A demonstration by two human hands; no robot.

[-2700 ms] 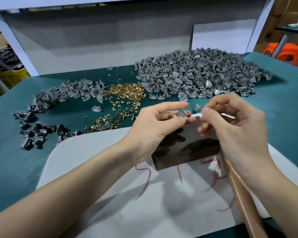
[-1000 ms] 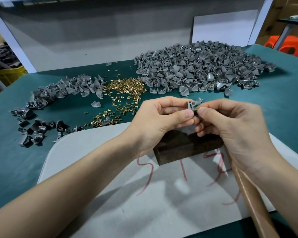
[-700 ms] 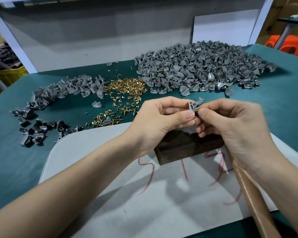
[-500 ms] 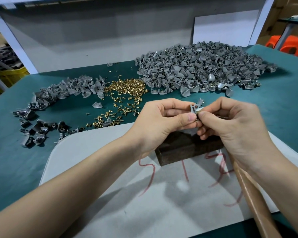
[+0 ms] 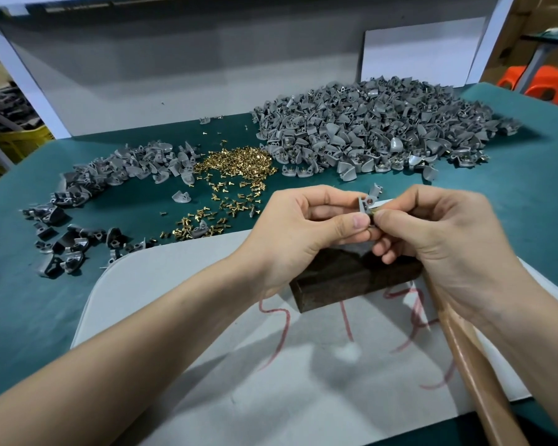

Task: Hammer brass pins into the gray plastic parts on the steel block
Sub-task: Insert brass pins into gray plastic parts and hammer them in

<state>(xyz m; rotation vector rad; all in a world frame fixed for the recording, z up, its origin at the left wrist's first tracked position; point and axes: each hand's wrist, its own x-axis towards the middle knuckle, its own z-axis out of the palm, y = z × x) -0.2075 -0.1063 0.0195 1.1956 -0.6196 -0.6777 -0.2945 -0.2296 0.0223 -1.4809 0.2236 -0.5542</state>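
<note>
My left hand [image 5: 306,230] pinches a small gray plastic part [image 5: 364,204] between thumb and fingers, held in the air above the dark steel block [image 5: 342,278]. My right hand [image 5: 442,236] meets it fingertip to fingertip and pinches a brass pin [image 5: 371,213] at the part's edge. The pin is mostly hidden by my fingers. A wooden hammer handle [image 5: 474,371] runs under my right wrist toward the lower right; its head is hidden.
A big heap of gray parts [image 5: 374,130] lies at the back right, a smaller heap [image 5: 110,175] at the left. Loose brass pins [image 5: 236,175] are scattered between them on the green table [image 5: 20,300]. The block stands on a gray board [image 5: 207,365] with red marks.
Both hands lifted the part off the block and hold it in the air. In the last second they only shifted slightly, the right fingertips working at the part.
</note>
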